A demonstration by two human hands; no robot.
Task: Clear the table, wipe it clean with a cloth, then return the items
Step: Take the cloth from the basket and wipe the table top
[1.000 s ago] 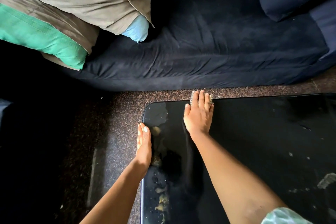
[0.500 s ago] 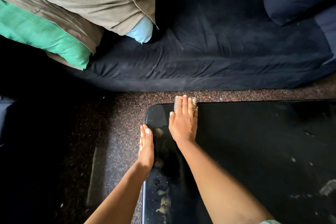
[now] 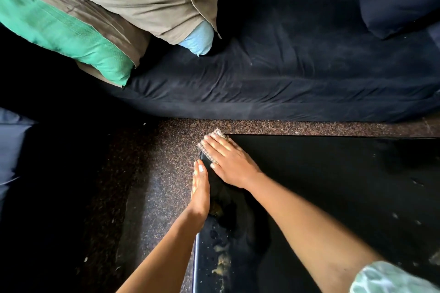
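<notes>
Black glossy table has a checked cloth on its far left corner, pressed flat under the right hand, its fingers straight. Left hand stands edge-on at the table's left edge, fingers straight, holding nothing. Yellowish smears lie nearby.

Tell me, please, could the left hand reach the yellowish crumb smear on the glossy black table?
Probably yes: the left hand rests at the glossy black table's left edge, and the yellowish crumb smear lies uncovered beside its forearm.
</notes>
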